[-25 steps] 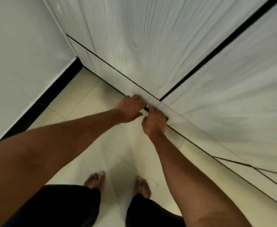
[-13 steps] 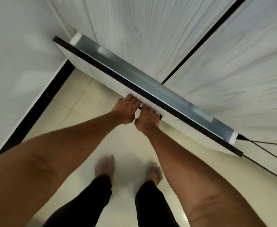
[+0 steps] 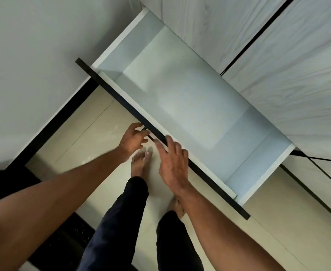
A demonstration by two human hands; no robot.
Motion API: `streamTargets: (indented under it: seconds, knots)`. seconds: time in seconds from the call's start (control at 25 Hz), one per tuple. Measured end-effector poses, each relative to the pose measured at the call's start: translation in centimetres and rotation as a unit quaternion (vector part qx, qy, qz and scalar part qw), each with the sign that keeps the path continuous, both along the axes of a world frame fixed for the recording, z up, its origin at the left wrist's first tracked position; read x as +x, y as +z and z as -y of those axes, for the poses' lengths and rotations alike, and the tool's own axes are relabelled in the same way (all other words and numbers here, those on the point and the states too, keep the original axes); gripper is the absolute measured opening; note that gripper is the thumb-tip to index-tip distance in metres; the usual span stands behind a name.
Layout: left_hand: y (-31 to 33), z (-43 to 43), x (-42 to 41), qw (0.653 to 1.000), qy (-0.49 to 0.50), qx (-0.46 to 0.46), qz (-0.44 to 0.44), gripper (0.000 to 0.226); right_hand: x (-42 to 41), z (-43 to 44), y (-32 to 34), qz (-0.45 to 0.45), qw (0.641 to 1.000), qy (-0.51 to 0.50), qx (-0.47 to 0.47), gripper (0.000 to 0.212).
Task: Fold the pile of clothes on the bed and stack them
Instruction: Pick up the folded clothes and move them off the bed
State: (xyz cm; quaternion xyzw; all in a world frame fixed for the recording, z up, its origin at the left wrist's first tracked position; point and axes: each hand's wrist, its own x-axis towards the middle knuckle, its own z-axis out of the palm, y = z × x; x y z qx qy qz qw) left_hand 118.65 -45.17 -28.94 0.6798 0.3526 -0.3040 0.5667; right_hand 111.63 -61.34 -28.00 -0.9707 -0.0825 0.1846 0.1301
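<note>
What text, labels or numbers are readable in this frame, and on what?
None readable. The drawer, the doors, the wall and the floor show no words, labels, brands or numbers.

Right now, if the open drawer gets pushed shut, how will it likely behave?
The drawer probably slides back easily: nothing shows inside it, so it is likely light. Its flat panels look rigid, unlikely to flex. Pulled far out, it may wobble if pushed off-centre.
</note>
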Motion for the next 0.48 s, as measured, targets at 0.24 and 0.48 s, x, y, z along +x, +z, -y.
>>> streamTargets:
  seconds: [0.24,0.48]
  knots:
    - [-0.3,2.7,-2.2,0.989,0.147,0.013,-0.026,0.073,-2.8,0.2,-0.9,-0.022,0.994,-0.097,0.035,0.06]
    - [-2.3,1.8,-4.5,0.979,0.156,0.129,-0.035,0.061,-5.1,-2.5,-0.2,-0.07,0.992,-0.093,0.048,0.047]
